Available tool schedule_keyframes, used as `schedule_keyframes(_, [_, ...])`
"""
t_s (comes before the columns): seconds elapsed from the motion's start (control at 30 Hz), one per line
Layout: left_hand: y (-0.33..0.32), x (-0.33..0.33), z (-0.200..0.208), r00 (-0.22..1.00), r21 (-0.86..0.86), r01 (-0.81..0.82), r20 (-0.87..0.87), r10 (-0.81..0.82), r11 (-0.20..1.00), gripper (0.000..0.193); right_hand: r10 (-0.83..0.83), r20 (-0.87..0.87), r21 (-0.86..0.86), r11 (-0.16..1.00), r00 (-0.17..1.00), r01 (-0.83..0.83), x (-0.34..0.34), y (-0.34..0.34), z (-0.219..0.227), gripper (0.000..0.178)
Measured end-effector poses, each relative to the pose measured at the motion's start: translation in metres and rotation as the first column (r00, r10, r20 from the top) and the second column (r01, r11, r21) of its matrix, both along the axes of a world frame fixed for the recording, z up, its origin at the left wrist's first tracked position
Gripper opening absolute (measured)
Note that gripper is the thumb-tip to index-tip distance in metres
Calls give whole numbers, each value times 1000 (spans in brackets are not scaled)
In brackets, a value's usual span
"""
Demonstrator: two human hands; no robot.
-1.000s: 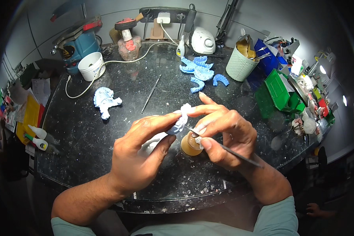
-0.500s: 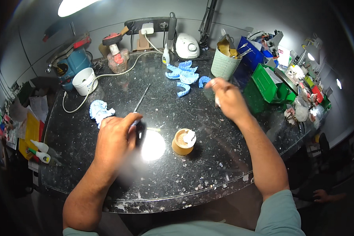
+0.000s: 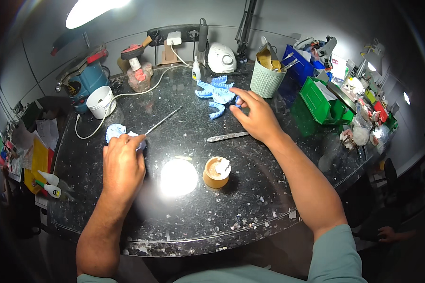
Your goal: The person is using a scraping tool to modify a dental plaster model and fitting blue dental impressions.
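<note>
My left hand is closed, its fingertips at the near end of a thin metal hand tool that points up to the right. A crumpled pale-blue wad lies beneath and behind these fingers, partly hidden. My right hand reaches over the bench, thumb and fingers apart, around a small blue piece mostly hidden by them. Beside it are blue dental arch models, one a separate horseshoe. A flat metal scalpel-like handle rests on the bench near my right wrist.
A tan cup with white material on its rim stands mid-bench by a bright light spot. Farther back are a white tub, a white cable, a small bottle and a pale-green basket. Green bins sit at right.
My right hand has moved left and down to the blue models; the flat metal handle now lies on the bench. My left hand has shifted left toward the wad, and the thin tool has tilted flatter.
</note>
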State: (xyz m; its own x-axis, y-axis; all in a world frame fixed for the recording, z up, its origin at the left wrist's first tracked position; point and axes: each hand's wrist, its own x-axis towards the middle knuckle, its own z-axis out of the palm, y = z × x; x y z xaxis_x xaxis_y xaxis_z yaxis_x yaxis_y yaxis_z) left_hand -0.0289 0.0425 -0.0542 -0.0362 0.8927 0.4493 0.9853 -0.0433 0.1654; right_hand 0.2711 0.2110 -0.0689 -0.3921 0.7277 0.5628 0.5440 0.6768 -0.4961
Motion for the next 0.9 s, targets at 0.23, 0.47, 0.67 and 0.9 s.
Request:
schedule_keyframes(0.23, [8, 21, 11, 913, 237, 214, 298, -280, 948, 25, 18, -40, -133, 991, 999, -23, -1, 7, -4, 17])
schedule_keyframes(0.47, [-5, 39, 19, 743, 206, 343, 538, -399, 917, 14, -89, -244, 33, 994, 966, 100, 27, 5, 27, 12])
schedule_keyframes(0.67, [0, 41, 21, 731, 204, 353, 549, -405, 913, 12, -473, 147, -96, 867, 869, 488, 86, 4, 47, 23])
schedule_keyframes(0.9, [-7, 42, 25, 743, 205, 355, 531, -408, 912, 12, -423, 551, -158, 793, 719, 588, 64, -9, 50, 26])
